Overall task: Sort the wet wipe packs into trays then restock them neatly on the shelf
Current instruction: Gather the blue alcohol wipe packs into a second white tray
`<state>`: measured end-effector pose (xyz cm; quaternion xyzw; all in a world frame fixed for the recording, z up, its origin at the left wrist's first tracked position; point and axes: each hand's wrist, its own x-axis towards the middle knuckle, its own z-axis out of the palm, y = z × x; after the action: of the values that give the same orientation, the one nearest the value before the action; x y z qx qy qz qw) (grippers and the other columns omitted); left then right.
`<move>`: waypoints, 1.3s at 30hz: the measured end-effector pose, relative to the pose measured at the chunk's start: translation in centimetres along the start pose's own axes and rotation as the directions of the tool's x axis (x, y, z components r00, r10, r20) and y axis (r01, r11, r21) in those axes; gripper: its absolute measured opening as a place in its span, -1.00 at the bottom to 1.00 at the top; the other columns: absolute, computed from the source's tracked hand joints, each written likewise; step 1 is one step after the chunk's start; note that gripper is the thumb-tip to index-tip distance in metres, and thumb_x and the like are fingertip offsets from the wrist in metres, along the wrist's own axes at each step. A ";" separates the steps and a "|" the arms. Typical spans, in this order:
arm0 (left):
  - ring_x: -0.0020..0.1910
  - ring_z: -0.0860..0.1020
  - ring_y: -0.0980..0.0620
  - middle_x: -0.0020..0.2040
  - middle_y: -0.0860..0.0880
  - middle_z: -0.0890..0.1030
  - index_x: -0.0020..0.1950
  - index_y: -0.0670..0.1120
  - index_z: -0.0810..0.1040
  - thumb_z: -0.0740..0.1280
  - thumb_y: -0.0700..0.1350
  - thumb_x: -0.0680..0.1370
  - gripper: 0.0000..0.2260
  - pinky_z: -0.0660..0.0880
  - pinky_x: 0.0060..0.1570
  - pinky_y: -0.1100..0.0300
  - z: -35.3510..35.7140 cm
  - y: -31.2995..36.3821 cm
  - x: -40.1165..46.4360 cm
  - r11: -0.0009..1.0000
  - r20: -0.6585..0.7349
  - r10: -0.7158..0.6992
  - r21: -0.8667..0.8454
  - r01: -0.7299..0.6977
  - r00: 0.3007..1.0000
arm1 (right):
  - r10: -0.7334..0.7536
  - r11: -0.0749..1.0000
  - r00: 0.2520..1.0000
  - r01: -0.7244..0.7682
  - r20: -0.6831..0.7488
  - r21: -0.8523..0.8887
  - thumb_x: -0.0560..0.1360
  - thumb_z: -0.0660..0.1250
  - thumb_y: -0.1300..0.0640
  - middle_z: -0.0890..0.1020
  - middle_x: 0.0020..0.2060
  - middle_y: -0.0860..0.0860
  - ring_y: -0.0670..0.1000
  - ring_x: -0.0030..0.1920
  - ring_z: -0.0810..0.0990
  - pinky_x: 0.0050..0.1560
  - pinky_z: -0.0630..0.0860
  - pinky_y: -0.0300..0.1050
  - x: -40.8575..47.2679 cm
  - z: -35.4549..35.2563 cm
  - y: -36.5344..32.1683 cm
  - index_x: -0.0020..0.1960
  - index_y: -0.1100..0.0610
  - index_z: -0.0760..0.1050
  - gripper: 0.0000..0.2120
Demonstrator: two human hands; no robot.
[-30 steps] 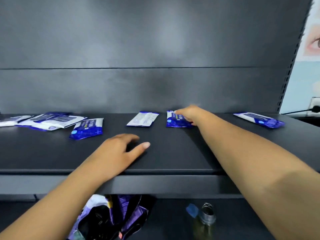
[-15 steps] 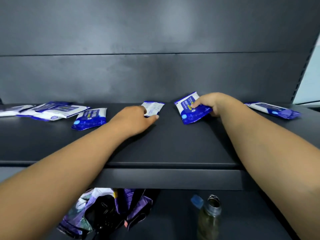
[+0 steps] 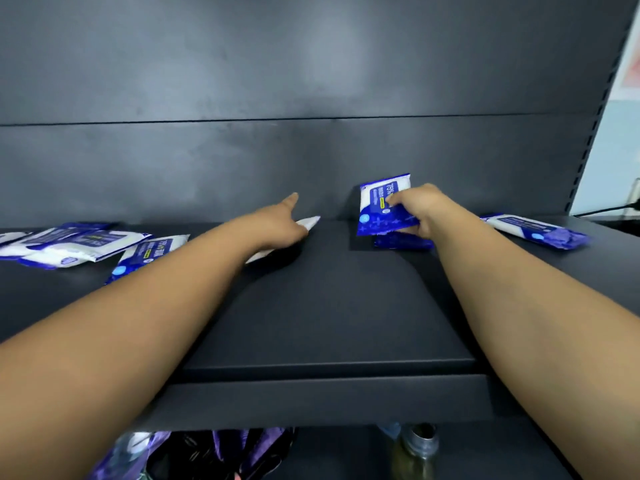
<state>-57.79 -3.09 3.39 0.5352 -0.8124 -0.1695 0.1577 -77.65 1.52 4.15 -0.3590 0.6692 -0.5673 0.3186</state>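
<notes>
Blue-and-white wet wipe packs lie scattered on a dark shelf. My right hand grips one blue pack and holds it upright close to the back panel, its lower edge just above the shelf. My left hand lies over a white pack at the middle back, forefinger stretched out; the pack's far end looks raised, with a shadow beneath it. Another blue pack lies by my left forearm, partly hidden. A pile of packs sits at far left, and a single pack at right.
The shelf's back panel stands right behind both hands. Below the shelf's front edge are a purple-and-black bag and a bottle with a metal neck. A perforated upright and a light wall with a cable close the right side.
My right hand has lifted the blue pack from flat to upright near the back panel. My left hand has reached forward from the shelf's front onto the white pack.
</notes>
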 end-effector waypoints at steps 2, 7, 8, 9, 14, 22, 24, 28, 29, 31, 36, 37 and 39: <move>-0.12 0.55 -0.05 0.02 -0.04 0.53 0.48 0.08 0.14 0.19 -0.10 0.60 -0.53 0.48 -0.13 0.09 -1.3 0.0 -2.0 0.827 0.066 -0.036 -0.558 0.067 0.997 | -0.016 0.985 1.000 0.017 -0.008 0.173 0.51 0.28 0.30 0.52 -0.30 0.05 -0.04 -0.43 0.55 -0.62 0.49 -0.25 -0.8 -0.1 -0.9 -0.18 0.16 0.37 -0.86; -0.34 0.65 -0.10 -0.17 -0.17 0.64 -0.10 -0.14 0.46 0.11 -0.19 0.55 -0.85 0.57 -0.36 -0.09 -1.5 -1.9 -5.7 0.175 0.288 0.005 -0.943 0.283 0.958 | -0.024 0.916 0.992 -0.026 0.121 0.400 0.49 0.32 0.29 0.59 -0.34 0.05 -0.05 -0.44 0.59 -0.53 0.55 -0.23 -5.4 0.4 -2.0 -0.17 0.18 0.44 -0.90; -0.32 0.65 -0.14 -0.17 -0.22 0.64 -0.14 -0.18 0.47 0.12 -0.19 0.53 -0.85 0.56 -0.35 -0.15 -1.2 -2.0 -6.2 0.119 0.298 0.000 -0.948 0.296 0.955 | -0.015 0.916 0.988 -0.048 0.155 0.397 0.49 0.32 0.30 0.61 -0.41 0.05 -0.06 -0.51 0.59 -0.54 0.54 -0.23 -6.5 0.3 -1.7 -0.18 0.18 0.44 -0.90; -0.29 0.65 -0.18 -0.16 -0.25 0.64 -0.16 -0.19 0.46 0.14 -0.20 0.49 -0.86 0.55 -0.31 -0.18 -1.1 -1.9 -6.8 0.090 0.303 -0.006 -0.949 0.302 0.953 | -0.011 0.916 0.983 -0.064 0.185 0.395 0.49 0.32 0.30 0.62 -0.49 0.03 -0.07 -0.55 0.58 -0.54 0.54 -0.23 -7.5 0.2 -1.5 -0.18 0.18 0.45 -0.91; -0.32 0.66 -0.09 -0.18 -0.15 0.65 -0.07 -0.11 0.49 -0.02 -0.42 0.44 -0.64 0.61 -0.36 0.04 -0.1 -0.3 -11.1 0.153 0.251 -0.019 -0.956 0.251 0.968 | -0.097 0.931 0.955 -0.012 0.279 0.365 0.50 0.28 0.34 0.65 -0.45 0.01 -0.06 -0.49 0.62 -0.47 0.58 -0.20 -12.8 -2.8 0.7 -0.04 0.17 0.47 -0.90; -0.43 0.62 0.05 -0.19 -0.03 0.63 0.25 -0.07 0.37 0.30 -0.29 0.49 -0.64 0.58 -0.46 0.12 6.1 6.9 -23.3 0.218 0.023 -0.135 -0.975 0.052 0.991 | -0.120 0.944 0.915 -0.015 0.384 0.330 0.48 0.30 0.34 0.65 -0.21 0.04 -0.04 -0.38 0.66 -0.35 0.61 -0.05 -22.2 -11.8 7.1 -0.01 0.12 0.45 -0.83; -0.45 0.61 0.10 -0.31 0.01 0.65 0.18 -0.09 0.40 0.32 -0.22 0.51 -0.74 0.57 -0.47 0.18 9.3 8.4 -26.5 0.227 -0.044 -0.184 -0.974 -0.001 0.982 | -0.116 0.946 0.913 -0.019 0.391 0.324 0.48 0.31 0.34 0.65 -0.18 0.04 -0.04 -0.35 0.66 -0.30 0.61 -0.06 -24.2 -14.0 9.6 -0.02 0.11 0.46 -0.83; -0.43 0.61 0.12 -0.34 0.02 0.66 -0.02 -0.12 0.49 0.26 -0.22 0.55 -0.96 0.54 -0.46 0.26 17.6 8.9 -32.6 0.287 0.001 -0.213 -0.956 0.063 0.977 | -0.034 0.958 0.903 -0.094 0.429 0.272 0.45 0.28 0.44 0.64 -0.18 0.05 -0.02 -0.29 0.64 -0.20 0.61 -0.05 -27.7 -17.4 17.1 -0.08 0.14 0.45 -0.78; -0.42 0.61 0.13 -0.33 0.01 0.66 -0.05 -0.12 0.49 0.26 -0.25 0.54 -0.95 0.55 -0.44 0.25 19.9 8.3 -33.8 0.308 0.025 -0.237 -0.946 0.099 0.971 | 0.015 0.961 0.901 -0.132 0.434 0.241 0.44 0.28 0.46 0.63 -0.17 0.06 -0.01 -0.28 0.63 -0.16 0.60 -0.04 -28.3 -17.9 19.4 -0.08 0.15 0.45 -0.77; -0.37 0.62 0.12 -0.22 -0.07 0.66 -0.05 -0.12 0.48 0.27 -0.29 0.53 -0.91 0.59 -0.32 0.20 24.6 6.5 -36.0 0.344 0.117 -0.267 -0.916 0.207 0.957 | 0.144 0.958 0.887 -0.236 0.438 0.163 0.44 0.28 0.47 0.62 -0.14 0.07 -0.01 -0.24 0.62 -0.12 0.58 -0.03 -29.5 -18.6 24.4 -0.08 0.13 0.44 -0.75; -0.09 0.65 -0.05 -0.01 -0.13 0.65 0.09 -0.15 0.50 0.31 -0.22 0.52 -0.85 0.58 -0.08 0.03 35.6 1.7 -40.4 0.300 0.417 -0.335 -0.803 0.515 0.845 | 0.468 0.854 0.793 -0.520 0.391 0.032 0.45 0.27 0.48 0.61 -0.13 0.08 0.06 -0.15 0.59 0.00 0.52 0.04 -32.1 -18.6 37.4 0.08 0.23 0.45 -0.73; -0.05 0.63 -0.09 0.02 -0.16 0.64 0.09 -0.13 0.49 0.31 -0.21 0.53 -0.85 0.57 -0.03 -0.03 38.0 0.7 -41.2 0.268 0.467 -0.366 -0.775 0.572 0.805 | 0.520 0.828 0.770 -0.561 0.370 0.003 0.44 0.27 0.48 0.61 -0.11 0.09 0.07 -0.14 0.60 0.02 0.52 0.05 -32.6 -18.4 40.2 0.15 0.24 0.44 -0.68; -0.03 0.61 -0.16 0.05 -0.21 0.61 0.03 -0.09 0.49 0.30 -0.24 0.54 -0.89 0.54 0.02 -0.12 42.4 -1.0 -42.4 0.236 0.517 -0.429 -0.727 0.645 0.741 | 0.604 0.776 0.730 -0.630 0.321 -0.025 0.44 0.27 0.48 0.62 -0.11 0.12 0.08 -0.14 0.60 0.05 0.52 0.06 -33.7 -18.2 45.3 0.18 0.27 0.45 -0.66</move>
<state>-59.51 40.22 -38.09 0.5983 -0.3783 -0.6592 0.2538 -80.00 44.03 -37.15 -0.1870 0.6667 -0.3932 0.6049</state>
